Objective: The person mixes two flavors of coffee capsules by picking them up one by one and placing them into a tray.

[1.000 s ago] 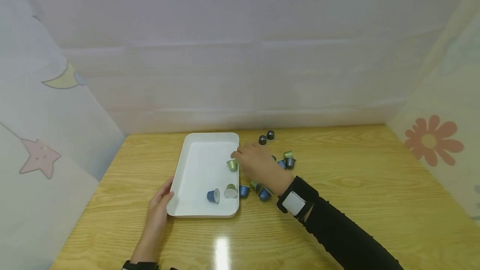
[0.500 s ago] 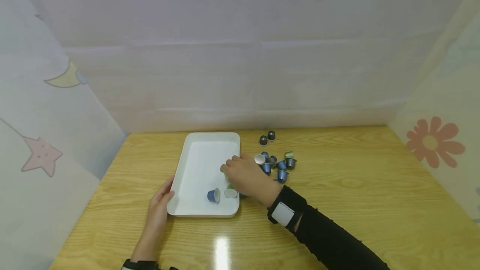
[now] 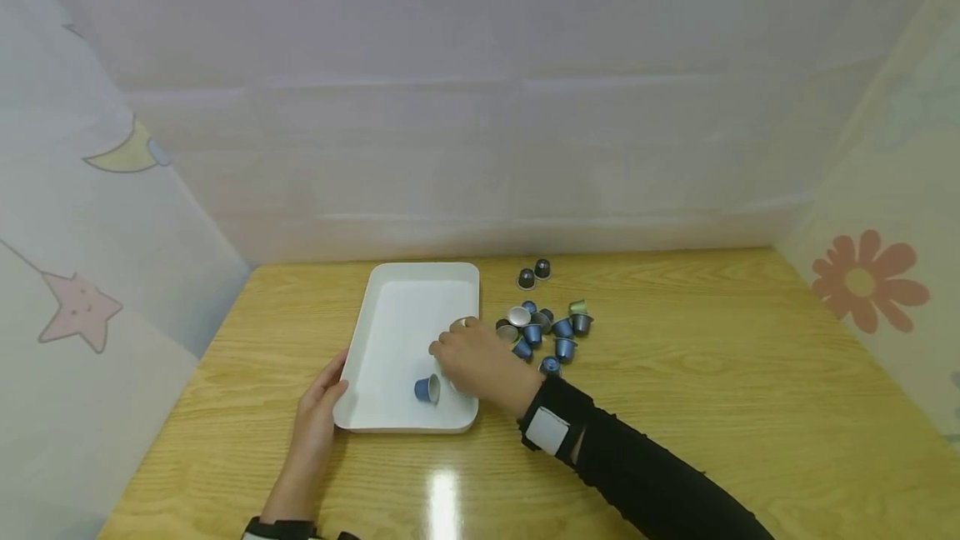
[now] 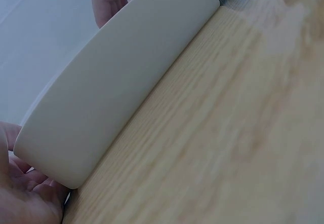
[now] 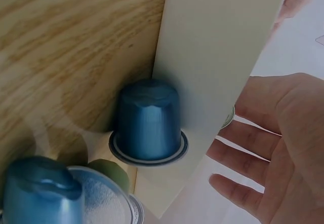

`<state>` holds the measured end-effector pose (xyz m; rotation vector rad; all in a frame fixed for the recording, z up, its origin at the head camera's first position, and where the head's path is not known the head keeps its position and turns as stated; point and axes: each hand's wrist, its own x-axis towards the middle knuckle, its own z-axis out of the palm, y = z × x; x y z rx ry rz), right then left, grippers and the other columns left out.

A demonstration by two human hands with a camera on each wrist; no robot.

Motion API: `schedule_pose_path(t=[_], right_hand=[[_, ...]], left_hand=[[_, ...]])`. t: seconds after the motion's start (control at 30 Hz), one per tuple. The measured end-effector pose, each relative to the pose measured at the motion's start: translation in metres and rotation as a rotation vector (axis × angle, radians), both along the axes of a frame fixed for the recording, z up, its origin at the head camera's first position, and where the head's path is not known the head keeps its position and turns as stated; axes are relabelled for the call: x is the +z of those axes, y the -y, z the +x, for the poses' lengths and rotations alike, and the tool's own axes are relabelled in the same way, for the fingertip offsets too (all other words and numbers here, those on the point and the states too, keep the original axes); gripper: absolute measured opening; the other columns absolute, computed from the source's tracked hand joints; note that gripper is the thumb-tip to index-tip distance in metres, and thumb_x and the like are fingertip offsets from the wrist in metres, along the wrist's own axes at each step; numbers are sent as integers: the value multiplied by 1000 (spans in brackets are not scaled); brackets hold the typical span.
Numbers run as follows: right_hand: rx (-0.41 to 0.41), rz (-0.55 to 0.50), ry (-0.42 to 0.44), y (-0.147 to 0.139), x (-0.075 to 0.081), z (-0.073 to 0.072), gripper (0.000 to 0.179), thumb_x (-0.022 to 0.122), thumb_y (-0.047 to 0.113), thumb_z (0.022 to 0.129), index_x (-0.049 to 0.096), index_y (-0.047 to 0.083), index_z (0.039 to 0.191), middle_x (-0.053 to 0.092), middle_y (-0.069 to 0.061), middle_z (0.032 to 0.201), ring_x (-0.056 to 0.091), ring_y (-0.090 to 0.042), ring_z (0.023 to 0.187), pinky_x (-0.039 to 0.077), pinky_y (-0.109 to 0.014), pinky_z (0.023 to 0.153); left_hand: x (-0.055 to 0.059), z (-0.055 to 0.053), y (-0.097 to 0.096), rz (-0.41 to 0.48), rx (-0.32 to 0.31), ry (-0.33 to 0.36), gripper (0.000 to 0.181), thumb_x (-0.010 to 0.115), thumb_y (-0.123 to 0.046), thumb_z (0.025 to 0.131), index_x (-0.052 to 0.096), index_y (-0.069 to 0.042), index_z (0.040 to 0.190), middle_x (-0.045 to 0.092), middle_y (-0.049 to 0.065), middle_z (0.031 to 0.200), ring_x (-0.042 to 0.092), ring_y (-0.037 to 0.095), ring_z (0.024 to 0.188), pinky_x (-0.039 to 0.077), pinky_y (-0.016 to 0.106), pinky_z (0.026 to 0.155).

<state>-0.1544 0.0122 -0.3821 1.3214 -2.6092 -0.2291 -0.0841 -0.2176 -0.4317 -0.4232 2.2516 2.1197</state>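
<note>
My left hand (image 3: 318,407) grips the left edge of a white tray (image 3: 393,298), thumb at the rim and fingers under it. Over the tray's right side is my right hand (image 3: 483,365), palm down. Its fingers (image 5: 243,158) look extended and spread in the right wrist view, the foremost tips hidden behind the tray wall. A coffee capsule's rim (image 5: 229,118) peeks out between them. Another capsule's pale edge (image 3: 459,323) shows behind the knuckles in the head view. Left of the fingertips, a blue coffee capsule (image 3: 426,390) lies on its side in the tray.
Right of the tray lies a loose cluster of blue, grey and green coffee capsules (image 3: 564,349). Two dark capsules (image 3: 542,268) stand farther back. A blue capsule (image 5: 149,120) sits close by the tray's outer wall. White cloth (image 3: 525,148) hangs behind the wooden table (image 3: 675,357).
My right hand has moved left and nearer to me, from the tray's right rim to over its lower right part, uncovering more of the cluster. The left hand has stayed at the tray.
</note>
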Motion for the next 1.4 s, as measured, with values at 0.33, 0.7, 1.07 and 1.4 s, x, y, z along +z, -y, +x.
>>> schedule_pose_path(t=[0.33,0.7,1.07,1.4], right_hand=[[1,-26,-24,3,-3,1,15,63,25,87,70,18,98,75,3,89,65,-14,83,57,-30,76],[-5,-32,10,4,-3,0,22,66,30,85,70,18,102,75,3,91,65,-14,83,57,-31,78],[0,-56,-2,4,-1,0,18,63,22,87,70,18,103,76,2,91,66,-14,82,58,-31,80],[-2,-61,4,1,4,0,22,65,24,85,70,18,105,76,3,93,64,-13,81,58,-29,73]], left_hand=[[-1,1,0,-5,-6,-20,47,31,-11,101,28,-6,148,26,10,157,24,19,140,34,-1,88],[-1,0,0,13,18,1,47,31,-8,100,29,-6,147,26,10,157,25,19,139,35,1,88],[-2,0,1,-3,8,-14,47,32,-9,101,30,-6,147,28,11,156,27,20,139,35,-1,86],[-1,0,0,0,7,-11,47,31,-9,101,29,-6,147,26,10,157,25,19,140,34,-1,87]])
